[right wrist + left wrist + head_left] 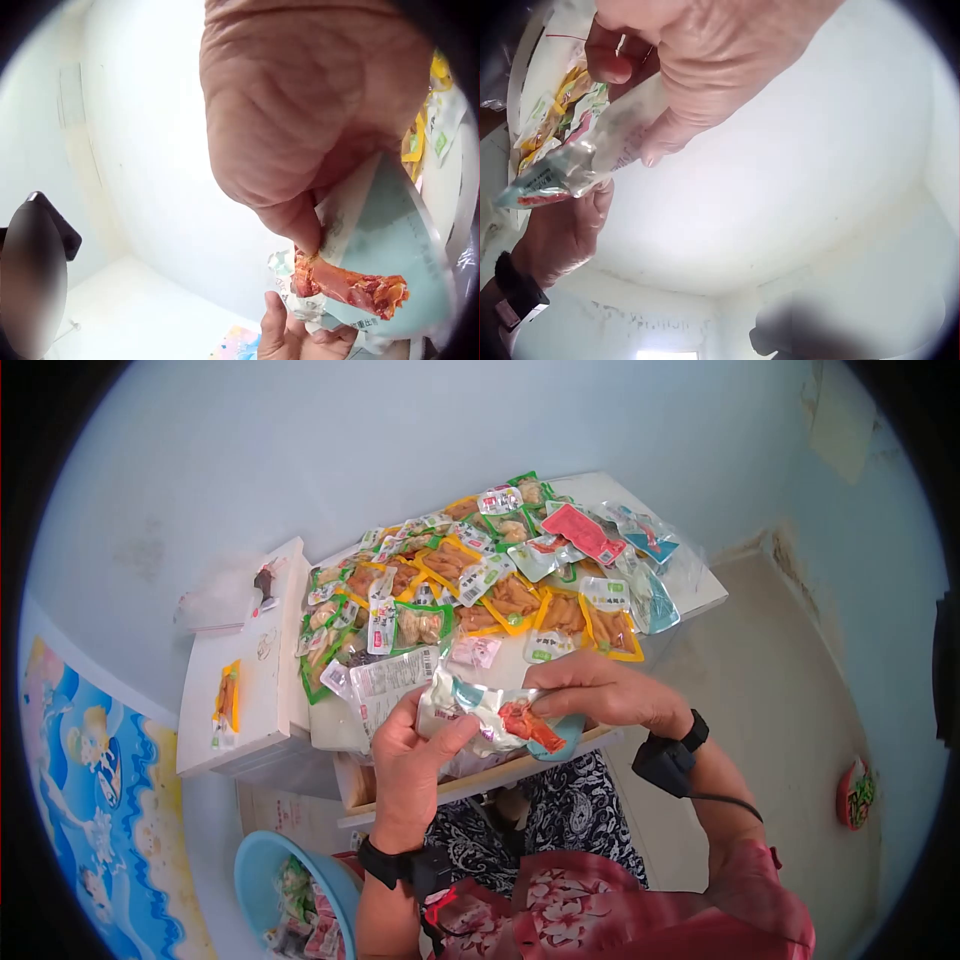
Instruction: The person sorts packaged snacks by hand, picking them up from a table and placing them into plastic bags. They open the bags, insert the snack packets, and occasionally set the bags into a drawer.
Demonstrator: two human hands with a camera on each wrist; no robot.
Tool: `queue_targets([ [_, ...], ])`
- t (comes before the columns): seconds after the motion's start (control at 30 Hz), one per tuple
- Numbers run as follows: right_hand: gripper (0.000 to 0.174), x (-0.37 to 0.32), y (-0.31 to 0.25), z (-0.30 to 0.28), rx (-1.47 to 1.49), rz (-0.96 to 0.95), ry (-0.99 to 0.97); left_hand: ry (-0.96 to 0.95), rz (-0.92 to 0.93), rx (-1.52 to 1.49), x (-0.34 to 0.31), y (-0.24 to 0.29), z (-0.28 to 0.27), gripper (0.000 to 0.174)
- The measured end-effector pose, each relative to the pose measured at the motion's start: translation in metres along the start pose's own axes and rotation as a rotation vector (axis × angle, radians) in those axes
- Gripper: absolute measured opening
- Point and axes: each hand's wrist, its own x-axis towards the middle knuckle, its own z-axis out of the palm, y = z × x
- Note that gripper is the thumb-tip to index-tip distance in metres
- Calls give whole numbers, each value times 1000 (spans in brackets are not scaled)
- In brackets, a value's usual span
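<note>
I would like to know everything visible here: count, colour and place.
Held packet: one, white, teal and red, in both hands
Heaped packets: many, mostly yellow or green edged, on table
Table: one, white, centre
Side cabinet: one, white, left of table
Lone packet: one, yellow, on side cabinet
Basin: one, light blue, lower left, holding packets
Container: one, red, far right
Mural: one, blue and yellow, left wall
Top: one, red, worn
Trousers: one pair, dark patterned, worn
Wrist devices: two, black, on wrists
Left hand: one, bare, at packet's left end
Right hand: one, bare, at packet's right end
</note>
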Motion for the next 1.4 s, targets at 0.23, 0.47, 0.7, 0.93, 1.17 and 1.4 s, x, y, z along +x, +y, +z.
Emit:
queue_targets([
  [0.23, 28, -6, -2, 24, -824, -660, 505, 67, 101, -38, -16, 12, -4, 65],
  [0.47, 32, -21, 14, 63, -1110, -797, 518, 39, -149, -86, -31, 11, -5, 54],
  [0.7, 56, -49, 16, 58, -358, -374, 649, 51, -63, 121, -47, -1, -21, 31],
  [0.93, 28, -49, 40, 96, 552, 101, 414, 45, -62, 255, -52, -6, -22, 22],
  [1.17, 21, -50, 49, 94, 601, 125, 310, 79, -106, 392, -57, -7, -24, 21],
  [1.4, 20, -43, 42, 55, 538, -4, 622, 293, 256, 332, -35, -6, -30, 23],
])
